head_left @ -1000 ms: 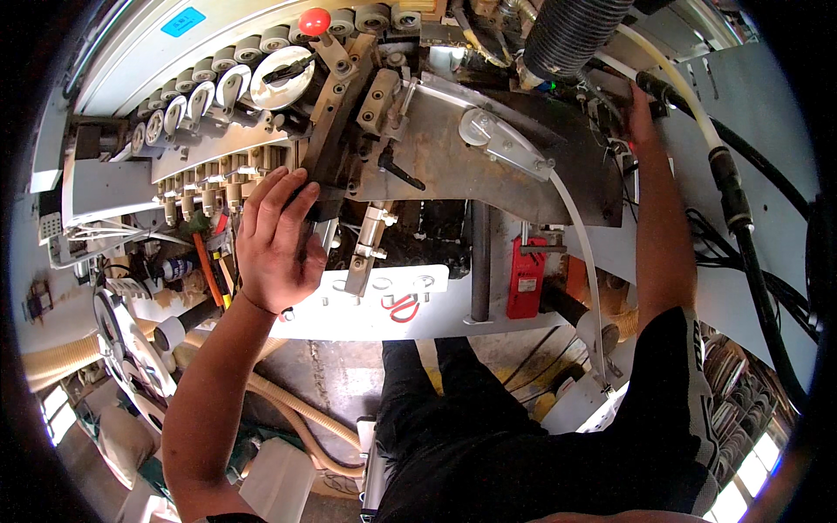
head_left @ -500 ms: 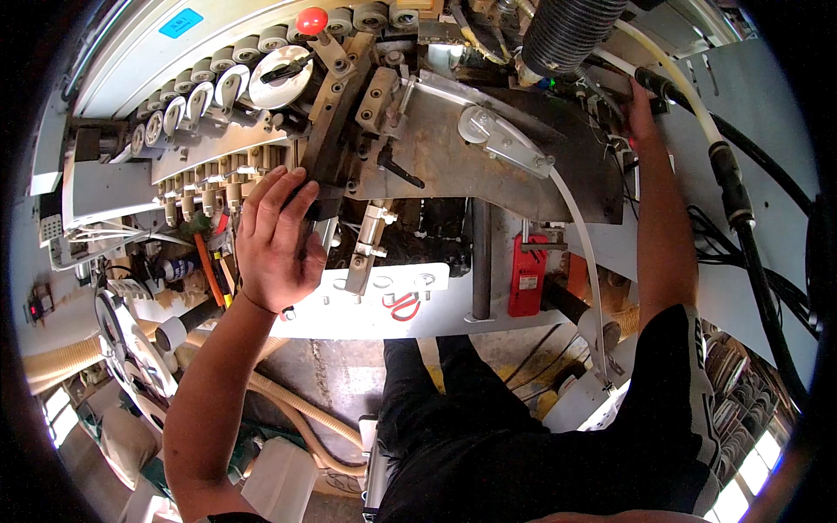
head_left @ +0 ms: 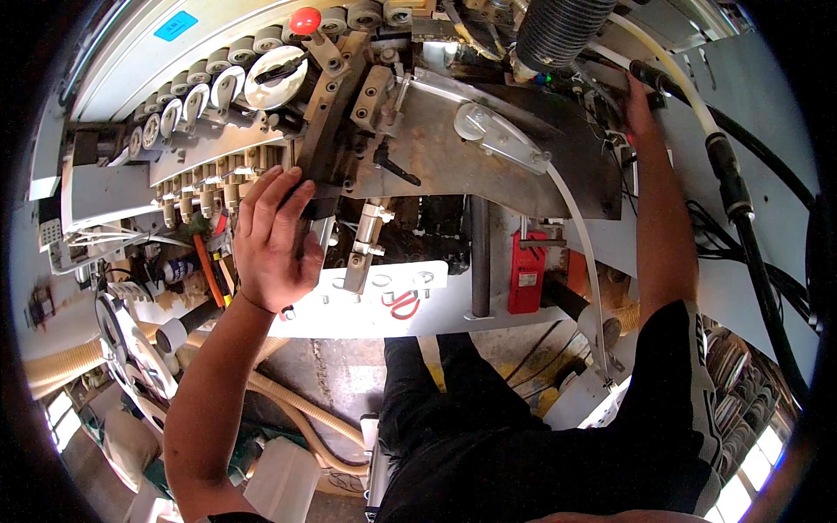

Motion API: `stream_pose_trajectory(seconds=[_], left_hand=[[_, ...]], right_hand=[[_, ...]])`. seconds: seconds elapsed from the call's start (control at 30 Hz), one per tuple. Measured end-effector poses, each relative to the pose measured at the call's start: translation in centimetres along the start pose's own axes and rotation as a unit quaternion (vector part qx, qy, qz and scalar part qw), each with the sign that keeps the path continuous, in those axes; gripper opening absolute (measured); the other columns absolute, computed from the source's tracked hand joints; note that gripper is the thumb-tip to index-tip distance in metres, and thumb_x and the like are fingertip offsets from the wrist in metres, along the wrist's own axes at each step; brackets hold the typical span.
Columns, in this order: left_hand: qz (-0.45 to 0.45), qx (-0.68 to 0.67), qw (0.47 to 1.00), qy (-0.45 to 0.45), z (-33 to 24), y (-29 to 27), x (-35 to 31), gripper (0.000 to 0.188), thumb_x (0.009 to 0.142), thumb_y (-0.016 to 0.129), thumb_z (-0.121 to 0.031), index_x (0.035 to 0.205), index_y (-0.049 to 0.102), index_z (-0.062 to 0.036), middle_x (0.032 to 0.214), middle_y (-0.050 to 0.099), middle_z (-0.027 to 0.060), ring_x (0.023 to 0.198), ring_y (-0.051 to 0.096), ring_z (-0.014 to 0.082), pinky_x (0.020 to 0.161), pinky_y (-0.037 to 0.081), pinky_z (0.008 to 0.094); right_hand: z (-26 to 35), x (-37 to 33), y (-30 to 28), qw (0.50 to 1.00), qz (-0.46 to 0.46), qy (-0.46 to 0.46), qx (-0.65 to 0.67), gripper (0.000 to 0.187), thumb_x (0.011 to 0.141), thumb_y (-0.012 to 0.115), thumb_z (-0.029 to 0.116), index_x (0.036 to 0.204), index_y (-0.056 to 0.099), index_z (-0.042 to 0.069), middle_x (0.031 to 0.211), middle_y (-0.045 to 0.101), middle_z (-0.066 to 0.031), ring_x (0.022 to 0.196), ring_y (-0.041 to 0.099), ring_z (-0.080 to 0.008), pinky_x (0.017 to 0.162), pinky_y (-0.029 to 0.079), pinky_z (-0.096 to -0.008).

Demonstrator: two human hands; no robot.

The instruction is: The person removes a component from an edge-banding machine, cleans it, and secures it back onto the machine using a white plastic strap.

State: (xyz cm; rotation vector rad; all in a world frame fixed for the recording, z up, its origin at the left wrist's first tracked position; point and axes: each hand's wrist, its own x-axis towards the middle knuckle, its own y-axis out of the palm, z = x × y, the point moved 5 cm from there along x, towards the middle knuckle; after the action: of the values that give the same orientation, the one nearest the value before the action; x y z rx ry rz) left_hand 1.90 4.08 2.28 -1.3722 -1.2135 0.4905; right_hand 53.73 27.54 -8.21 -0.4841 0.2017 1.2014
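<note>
A workshop or factory floor, it seems: a large industrial machine [head_left: 453, 157] with a row of rollers [head_left: 209, 83], a red knob [head_left: 304, 19], a ribbed extraction hose [head_left: 558, 30], black cables [head_left: 750, 227] and beige dust hoses [head_left: 288, 410] over bare concrete floor [head_left: 349, 366].

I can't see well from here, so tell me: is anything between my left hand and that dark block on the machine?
Nothing visible does. The left hand lies flat against the dark metal block, fingers spread over its lower end. The right hand reaches up among the cables, apart from it.
</note>
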Motion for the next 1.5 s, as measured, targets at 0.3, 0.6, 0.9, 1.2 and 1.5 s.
stream_pose_trajectory(seconds=[0.3,0.6,0.9,1.2,1.5], left_hand=[[-0.007,-0.011,1.0,0.012,-0.1,0.1,0.5,0.057,0.074,0.061,-0.011,0.13,0.063,-0.0049,0.141,0.057,0.0145,0.132,0.053,0.0402,0.108,0.047,0.049],[0.0,0.0,1.0,0.005,-0.1,0.1,0.3,0.057,0.073,0.061,-0.011,0.13,0.063,-0.0048,0.141,0.057,0.0147,0.133,0.052,0.04,0.109,0.045,0.0493],[-0.002,-0.003,1.0,0.005,-0.1,0.2,0.3,0.057,0.074,0.061,-0.011,0.13,0.063,-0.0048,0.141,0.057,0.0142,0.133,0.052,0.0399,0.109,0.045,0.0493],[-0.007,-0.009,1.0,0.015,-0.2,0.4,0.7,0.057,0.075,0.06,-0.011,0.132,0.062,-0.0047,0.14,0.057,0.0151,0.132,0.052,0.0405,0.109,0.045,0.0498],[-0.004,0.002,1.0,0.016,-0.2,0.3,0.5,0.057,0.075,0.059,-0.012,0.132,0.061,-0.0048,0.14,0.057,0.0156,0.131,0.053,0.0405,0.108,0.045,0.0509]], right_hand=[[-3.2,6.3,-3.3,0.991,0.098,-0.087,0.014,0.083,0.096,0.05,0.068,0.154,0.044,0.009,0.152,0.05,-0.0159,0.132,0.054,-0.0335,0.11,0.042,-0.0486],[-3.2,4.8,-2.6,0.995,0.046,-0.091,0.002,0.084,0.094,0.05,0.07,0.153,0.045,0.011,0.15,0.052,-0.0156,0.13,0.054,-0.0333,0.109,0.043,-0.0484],[-3.1,4.7,-2.8,0.994,0.039,-0.098,0.003,0.087,0.092,0.051,0.073,0.154,0.046,0.012,0.15,0.052,-0.0158,0.129,0.055,-0.034,0.109,0.042,-0.0495],[-4.2,6.8,-6.0,0.956,0.211,-0.196,0.06,0.086,0.091,0.053,0.072,0.154,0.046,0.013,0.149,0.053,-0.0144,0.129,0.054,-0.0328,0.111,0.04,-0.048],[-2.5,5.7,-3.5,0.986,0.042,-0.154,0.054,0.076,0.097,0.054,0.065,0.152,0.048,0.013,0.146,0.056,-0.0115,0.131,0.055,-0.0291,0.109,0.043,-0.0433]])
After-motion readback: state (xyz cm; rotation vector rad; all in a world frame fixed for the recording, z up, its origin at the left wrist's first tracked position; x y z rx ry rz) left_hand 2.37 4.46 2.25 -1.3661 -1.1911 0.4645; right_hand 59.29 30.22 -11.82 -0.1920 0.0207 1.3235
